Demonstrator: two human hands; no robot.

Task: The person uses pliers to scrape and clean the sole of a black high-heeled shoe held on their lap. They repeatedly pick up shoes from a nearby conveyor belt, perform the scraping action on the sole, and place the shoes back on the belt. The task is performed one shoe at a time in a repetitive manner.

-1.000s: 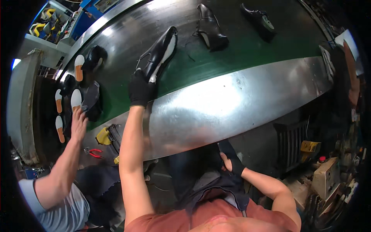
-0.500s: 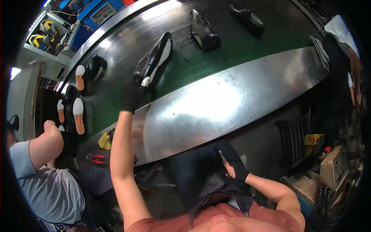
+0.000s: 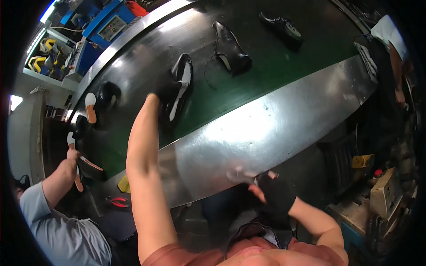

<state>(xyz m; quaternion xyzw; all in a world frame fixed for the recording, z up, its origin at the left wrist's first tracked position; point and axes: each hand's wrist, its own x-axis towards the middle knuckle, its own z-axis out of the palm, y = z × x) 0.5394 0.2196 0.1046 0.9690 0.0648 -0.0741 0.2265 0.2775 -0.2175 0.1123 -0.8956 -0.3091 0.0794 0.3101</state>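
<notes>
Head view. The left hand, in a black glove, is against the left side of a black leather shoe lying left of centre on the dark green tabletop; glove and leather merge in tone, so whether the fingers grip cannot be told. The shoe's rounded toe points to the far side, with a white strip along its right side. The right hand, gloved in black with bare fingertips, is curled narrowly around a metal tool above the near edge of a bright steel panel; the tool's end is blurred and its kind cannot be told.

To the right of the shoe stands a black laced shoe, a loose lace trailing at its left; farther right and far lies a black low shoe with a pale round patch at the heel. On the left are another black shoe and, just beside it, a white-and-brown insole. Nearer, a co-worker's hand reaches among further insoles. Red-handled pliers lie near a yellow object, partly hidden by the left forearm.
</notes>
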